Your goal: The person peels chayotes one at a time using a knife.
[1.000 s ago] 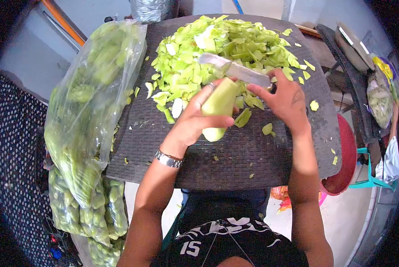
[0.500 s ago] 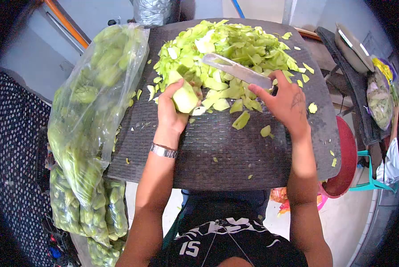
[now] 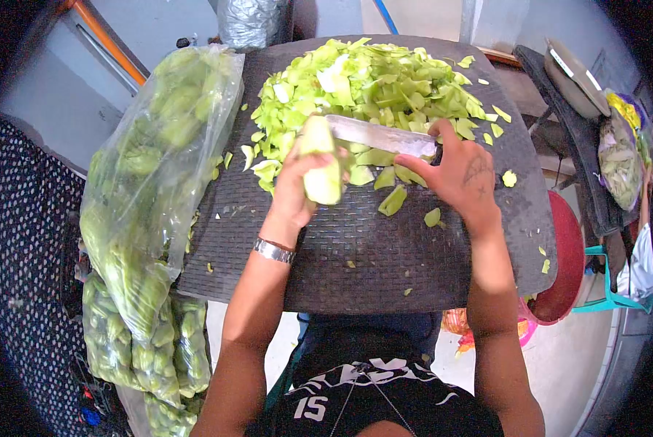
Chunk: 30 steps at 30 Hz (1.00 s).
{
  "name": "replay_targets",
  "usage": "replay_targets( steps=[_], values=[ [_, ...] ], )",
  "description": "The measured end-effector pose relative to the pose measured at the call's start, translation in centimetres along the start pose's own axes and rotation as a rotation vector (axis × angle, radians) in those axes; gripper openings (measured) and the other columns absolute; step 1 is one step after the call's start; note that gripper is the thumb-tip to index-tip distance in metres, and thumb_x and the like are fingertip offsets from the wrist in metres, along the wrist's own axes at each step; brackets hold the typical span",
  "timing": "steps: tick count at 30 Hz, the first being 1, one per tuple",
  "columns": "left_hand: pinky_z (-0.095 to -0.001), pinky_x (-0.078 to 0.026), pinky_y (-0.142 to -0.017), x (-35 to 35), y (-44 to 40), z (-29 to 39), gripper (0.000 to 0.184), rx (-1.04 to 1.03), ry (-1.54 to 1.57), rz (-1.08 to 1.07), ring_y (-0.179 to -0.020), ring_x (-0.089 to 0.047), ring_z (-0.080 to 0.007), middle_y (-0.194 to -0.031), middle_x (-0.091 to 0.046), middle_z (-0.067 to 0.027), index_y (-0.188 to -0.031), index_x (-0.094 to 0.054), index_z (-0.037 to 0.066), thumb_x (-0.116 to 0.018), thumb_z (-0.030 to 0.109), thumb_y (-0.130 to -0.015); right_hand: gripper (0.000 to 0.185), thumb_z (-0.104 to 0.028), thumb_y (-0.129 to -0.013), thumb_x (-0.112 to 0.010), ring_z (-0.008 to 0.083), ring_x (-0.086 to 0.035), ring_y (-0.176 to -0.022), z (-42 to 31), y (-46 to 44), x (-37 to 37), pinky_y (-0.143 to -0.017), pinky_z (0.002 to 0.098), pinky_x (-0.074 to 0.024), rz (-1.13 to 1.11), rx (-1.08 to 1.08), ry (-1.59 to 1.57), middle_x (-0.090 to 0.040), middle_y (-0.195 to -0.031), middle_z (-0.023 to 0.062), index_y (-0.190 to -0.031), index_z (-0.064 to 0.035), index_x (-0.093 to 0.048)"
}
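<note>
My left hand [image 3: 294, 186] is wrapped round a pale green peeled vegetable [image 3: 321, 164], held nearly upright above the table. My right hand [image 3: 457, 167] grips the handle of a wide-bladed knife [image 3: 381, 136]. The blade points left, and its tip is close to the vegetable's upper part; whether they touch I cannot tell. Behind both hands a large heap of green peelings [image 3: 385, 80] lies on the dark woven table [image 3: 355, 255]. Loose pieces of peel are scattered around the heap.
A clear plastic bag of green vegetables [image 3: 159, 160] lies along the table's left edge, with more bagged vegetables [image 3: 144, 349] below it. At the right are a red tub [image 3: 563, 255], a teal stool [image 3: 609, 291] and a rack holding a grey basin [image 3: 575, 79].
The vegetable has gone from tilted at the centre, to the left over the peelings, and now slightly back right, more upright. The knife stays in my right hand, its blade now flatter.
</note>
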State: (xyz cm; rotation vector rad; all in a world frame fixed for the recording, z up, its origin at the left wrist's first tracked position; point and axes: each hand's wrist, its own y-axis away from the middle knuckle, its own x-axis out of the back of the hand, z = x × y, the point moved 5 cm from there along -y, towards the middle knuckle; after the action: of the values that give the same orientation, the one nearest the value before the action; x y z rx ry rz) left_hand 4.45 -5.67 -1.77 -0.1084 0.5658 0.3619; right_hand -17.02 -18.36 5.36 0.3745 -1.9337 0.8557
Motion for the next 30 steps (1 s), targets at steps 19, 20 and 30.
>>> replay_targets(
  steps=[19,20,30],
  values=[
    [-0.04,-0.059,-0.079,1.1,-0.1,-1.6,0.047,0.038,0.45,0.159,-0.086,-0.069,-0.0238,-0.101,-0.071,-0.0076,-0.118,-0.063,0.01,-0.047,0.053,-0.107,0.056,-0.052,-0.09,-0.075,0.0216,-0.066,-0.063,-7.6,4.6,-6.8,-0.06,0.0354,-0.0521,-0.621,-0.212,-1.018,-0.068,-0.074,0.011,-0.108,0.0006,-0.064],
    [-0.0397,-0.059,-0.078,0.8,0.0,-2.1,0.048,0.058,0.449,0.167,-0.086,-0.069,-0.0227,-0.099,-0.07,-0.007,-0.117,-0.063,0.01,-0.047,0.054,-0.106,0.057,-0.05,-0.09,-0.076,0.0251,-0.069,-0.068,-7.6,4.7,-7.1,-0.065,0.0378,-0.0538,-0.53,-0.155,-0.957,-0.07,-0.078,0.0139,-0.11,0.0018,-0.064],
    [-0.0382,-0.056,-0.078,-2.7,1.7,-1.1,0.049,0.102,0.368,0.294,-0.087,-0.066,-0.0213,-0.095,-0.067,-0.0047,-0.111,-0.064,0.011,-0.049,0.057,-0.104,0.055,-0.051,-0.095,-0.07,0.0357,-0.07,-0.072,-7.4,4.1,-4.8,-0.068,0.0441,-0.0539,-0.377,-0.156,-0.735,-0.068,-0.08,0.0239,-0.109,0.0013,-0.064]
  ],
)
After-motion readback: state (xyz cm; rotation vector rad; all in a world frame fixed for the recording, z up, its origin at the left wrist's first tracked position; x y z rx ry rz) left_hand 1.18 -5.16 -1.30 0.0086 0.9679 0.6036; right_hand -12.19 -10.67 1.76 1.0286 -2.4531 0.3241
